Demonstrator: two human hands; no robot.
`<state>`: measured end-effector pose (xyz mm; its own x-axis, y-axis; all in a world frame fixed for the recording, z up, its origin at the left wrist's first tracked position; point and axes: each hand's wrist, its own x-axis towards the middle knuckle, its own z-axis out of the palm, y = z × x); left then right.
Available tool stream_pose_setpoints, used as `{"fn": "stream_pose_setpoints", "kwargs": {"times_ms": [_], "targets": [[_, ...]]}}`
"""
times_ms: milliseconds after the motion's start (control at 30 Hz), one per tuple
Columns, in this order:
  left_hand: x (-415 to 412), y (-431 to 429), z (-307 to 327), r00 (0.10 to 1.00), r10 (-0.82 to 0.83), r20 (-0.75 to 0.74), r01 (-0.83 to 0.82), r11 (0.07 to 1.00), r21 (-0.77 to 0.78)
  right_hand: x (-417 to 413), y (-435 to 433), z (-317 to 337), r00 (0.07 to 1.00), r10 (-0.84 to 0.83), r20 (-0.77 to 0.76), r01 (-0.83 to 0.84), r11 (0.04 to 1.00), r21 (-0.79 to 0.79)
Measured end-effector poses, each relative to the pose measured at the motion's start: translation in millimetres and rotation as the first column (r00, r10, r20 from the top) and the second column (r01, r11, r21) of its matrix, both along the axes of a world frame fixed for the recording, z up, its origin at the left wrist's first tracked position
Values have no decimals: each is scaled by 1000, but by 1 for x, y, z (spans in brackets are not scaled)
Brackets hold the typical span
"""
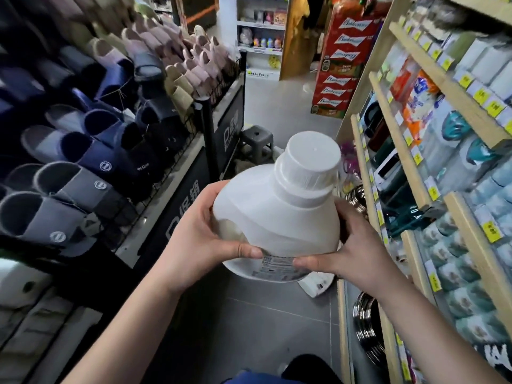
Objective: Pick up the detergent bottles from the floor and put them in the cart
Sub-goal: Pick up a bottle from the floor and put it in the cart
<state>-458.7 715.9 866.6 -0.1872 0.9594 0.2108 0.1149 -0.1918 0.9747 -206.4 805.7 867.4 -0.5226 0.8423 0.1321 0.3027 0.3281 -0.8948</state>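
Note:
A large white detergent bottle [279,214] with a white ribbed cap is held up in front of me, above the grey floor of a shop aisle. My left hand [199,234] grips its left side, thumb laid across the label near the bottom. My right hand [352,250] grips the right side, thumb also on the label. The bottle leans with its cap away from me. A white object [315,286] lies on the floor just below the bottle, partly hidden by it. No cart is in view.
A wire rack of slippers [91,151] lines the left. Wooden shelves of packaged goods [443,167] line the right. A small grey plastic stool [256,139] stands ahead in the aisle, and red stacked cartons [343,62] stand farther back.

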Motion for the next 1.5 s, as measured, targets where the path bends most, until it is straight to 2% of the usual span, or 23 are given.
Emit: {"fn": "stream_pose_setpoints", "kwargs": {"times_ms": [167,300,467,600,733,1000,1167,1300,1400,1500], "targets": [[-3,-18,1,983,181,16,-181,983,-20,-23,20,-1,985,171,-31,-172,985,-30],[7,-46,-3,919,388,68,-385,921,-51,-46,37,-3,931,361,-56,-364,930,-46],[30,-100,-2,729,681,68,-675,732,-91,-87,31,-16,776,618,-128,-629,774,-78],[63,-156,-3,546,835,66,-826,550,-127,-110,4,-29,590,796,-137,-807,581,-102],[111,-218,-3,325,944,57,-938,329,-108,-127,-46,-28,392,917,-71,-919,387,-72],[231,-355,4,-97,994,57,-994,-94,-54,-121,-201,-9,-42,996,-82,-995,-50,-89],[305,-454,1,-342,934,100,-939,-337,-63,-101,-335,-8,-272,959,-81,-956,-279,-88],[367,-548,-10,-524,850,51,-852,-522,-49,-73,-454,-11,-426,903,-65,-894,-431,-124],[407,-621,-16,-592,805,33,-806,-591,-23,-46,-540,-15,-505,861,-56,-851,-508,-133],[439,-693,-15,-599,801,19,-800,-597,-48,-19,-618,-18,-546,837,-42,-825,-545,-151]]}}
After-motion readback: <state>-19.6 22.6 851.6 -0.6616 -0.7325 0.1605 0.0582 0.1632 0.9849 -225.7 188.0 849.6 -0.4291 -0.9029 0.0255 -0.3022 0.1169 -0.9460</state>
